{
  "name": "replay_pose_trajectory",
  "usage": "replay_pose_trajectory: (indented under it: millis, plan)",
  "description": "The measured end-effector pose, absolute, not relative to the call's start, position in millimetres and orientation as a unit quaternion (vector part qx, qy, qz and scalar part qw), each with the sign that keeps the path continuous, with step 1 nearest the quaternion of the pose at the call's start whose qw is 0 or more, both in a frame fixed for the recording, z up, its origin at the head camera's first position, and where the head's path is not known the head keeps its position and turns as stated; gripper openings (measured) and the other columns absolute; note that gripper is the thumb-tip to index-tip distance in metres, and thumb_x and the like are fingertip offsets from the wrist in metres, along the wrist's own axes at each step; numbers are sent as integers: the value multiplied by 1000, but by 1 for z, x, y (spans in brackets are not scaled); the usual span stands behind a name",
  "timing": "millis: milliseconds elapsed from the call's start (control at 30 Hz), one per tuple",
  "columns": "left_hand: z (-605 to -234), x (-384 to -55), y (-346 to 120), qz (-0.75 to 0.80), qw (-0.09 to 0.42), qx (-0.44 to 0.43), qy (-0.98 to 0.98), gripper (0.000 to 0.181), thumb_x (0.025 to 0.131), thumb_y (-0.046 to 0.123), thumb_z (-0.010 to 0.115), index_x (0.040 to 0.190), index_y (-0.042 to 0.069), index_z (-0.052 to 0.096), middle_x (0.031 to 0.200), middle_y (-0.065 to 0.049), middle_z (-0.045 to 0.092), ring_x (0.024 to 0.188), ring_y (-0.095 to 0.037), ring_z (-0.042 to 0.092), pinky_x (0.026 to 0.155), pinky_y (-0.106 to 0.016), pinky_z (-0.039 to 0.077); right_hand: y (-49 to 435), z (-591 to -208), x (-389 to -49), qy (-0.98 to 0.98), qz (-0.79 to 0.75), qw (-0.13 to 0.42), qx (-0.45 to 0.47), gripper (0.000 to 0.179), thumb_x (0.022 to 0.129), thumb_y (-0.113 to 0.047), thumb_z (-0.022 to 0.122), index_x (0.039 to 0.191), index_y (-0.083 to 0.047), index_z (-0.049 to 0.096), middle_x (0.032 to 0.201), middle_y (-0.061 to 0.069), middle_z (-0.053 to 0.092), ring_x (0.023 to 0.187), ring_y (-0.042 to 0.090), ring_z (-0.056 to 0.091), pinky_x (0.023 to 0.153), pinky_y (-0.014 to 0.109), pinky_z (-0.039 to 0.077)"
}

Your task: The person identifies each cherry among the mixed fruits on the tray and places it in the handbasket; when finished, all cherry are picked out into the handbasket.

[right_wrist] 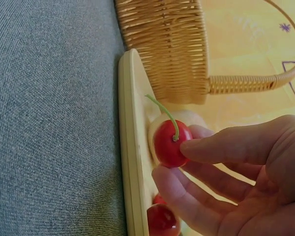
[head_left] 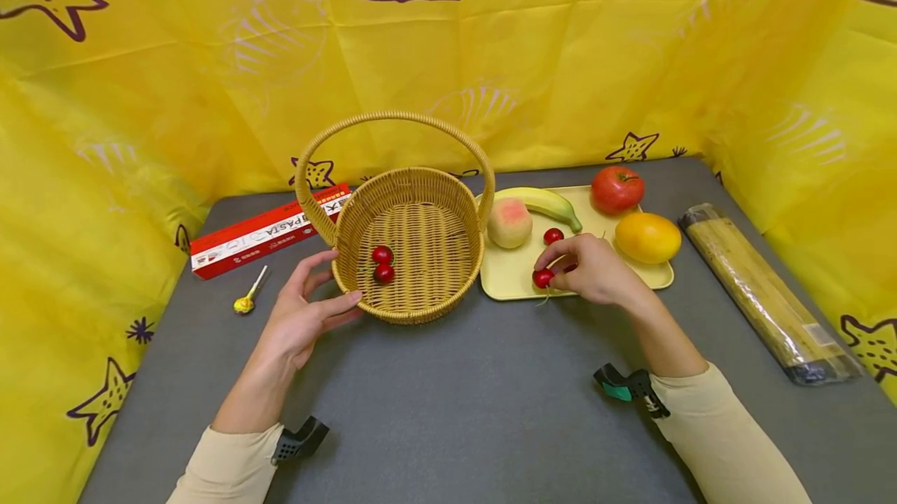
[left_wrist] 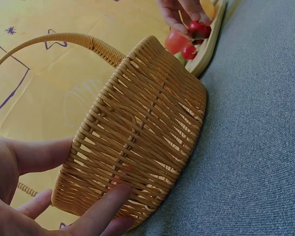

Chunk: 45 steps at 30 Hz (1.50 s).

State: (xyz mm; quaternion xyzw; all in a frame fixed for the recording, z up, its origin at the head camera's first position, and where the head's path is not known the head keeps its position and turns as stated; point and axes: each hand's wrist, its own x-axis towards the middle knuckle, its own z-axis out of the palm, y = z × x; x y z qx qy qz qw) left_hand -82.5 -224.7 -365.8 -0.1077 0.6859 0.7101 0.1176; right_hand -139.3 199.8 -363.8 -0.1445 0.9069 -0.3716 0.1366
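My right hand (head_left: pixel 592 266) pinches a red cherry (right_wrist: pixel 171 145) with a green stem between thumb and fingers, over the near part of the cream tray (head_left: pixel 508 282). Another cherry (head_left: pixel 554 236) lies on the tray just beyond the fingers, and one more (right_wrist: pixel 163 221) shows below the hand in the right wrist view. My left hand (head_left: pixel 304 313) holds the left rim of a wicker basket (left_wrist: pixel 132 128), with some fingers along its outer wall. Inside the basket, two cherries (head_left: pixel 383 274) lie close together at the left.
Also on the tray are a peach (head_left: pixel 510 223), a banana (head_left: pixel 543 202), a red pomegranate-like fruit (head_left: pixel 617 189) and a yellow mango (head_left: pixel 648 237). Left of the basket are a red pasta box (head_left: pixel 266 231) and a lollipop (head_left: pixel 245 303). A plastic-wrapped bundle (head_left: pixel 767 290) lies at right.
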Motion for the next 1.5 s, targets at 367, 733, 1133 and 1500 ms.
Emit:
replay_pose_trajectory:
  millis: [367,733,1133,1500]
  plan:
    - [-367,-82,-226,709,121,-109,686,79,94,-3,73,159,16,32,155,-20,31,97,-23,76,89,-42,65,196,-360,-135,898,-395,142,-132,23,82,1,78,102,-10,80,93,7,77,78,22,64,60,24,51]
    - [-366,-82,-226,704,120,-112,691,79,94,-2,74,159,17,33,156,-20,31,101,-23,75,93,-45,63,195,-349,-137,876,-435,153,-139,23,85,-2,79,107,-8,79,108,12,76,91,24,70,73,23,57]
    - [-366,-84,-225,707,125,-116,687,81,93,0,76,159,18,32,157,-19,31,101,-24,75,94,-46,62,185,-329,-135,856,-465,157,-162,21,88,-5,81,108,-11,79,104,6,79,99,24,71,86,26,58]
    - [-365,-84,-226,705,124,-120,687,80,94,0,75,159,19,33,157,-19,31,104,-26,74,92,-43,64,155,-309,-135,831,-502,153,-185,21,86,-7,84,106,-12,79,102,6,79,98,24,71,88,28,58]
